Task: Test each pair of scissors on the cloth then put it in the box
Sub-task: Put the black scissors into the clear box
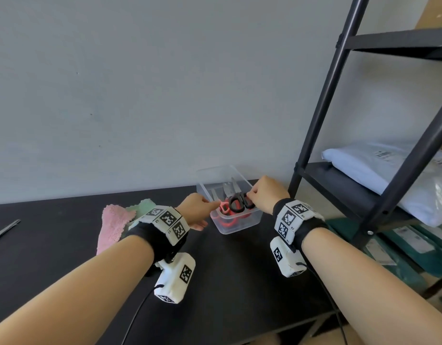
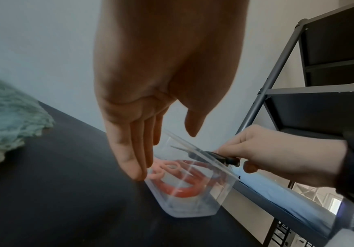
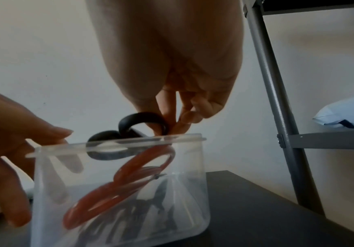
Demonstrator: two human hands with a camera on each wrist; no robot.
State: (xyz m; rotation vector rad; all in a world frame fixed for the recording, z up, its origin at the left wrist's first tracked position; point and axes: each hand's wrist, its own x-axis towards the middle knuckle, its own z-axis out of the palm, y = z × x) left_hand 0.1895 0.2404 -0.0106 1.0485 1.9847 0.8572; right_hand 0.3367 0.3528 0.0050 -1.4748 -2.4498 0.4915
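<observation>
A clear plastic box stands on the black table near the wall, with red-handled scissors and other scissors inside. My right hand pinches one handle ring of the black-handled scissors, which lie across the box's rim with the blades pointing into it. In the right wrist view the fingers grip the black ring just above the rim. My left hand rests straight fingers against the box's left wall. Pink cloth and green cloth lie to its left.
A black metal shelf rack stands right beside the box, holding a white parcel. Another pair of scissors lies at the table's far left edge. The grey wall runs just behind the box.
</observation>
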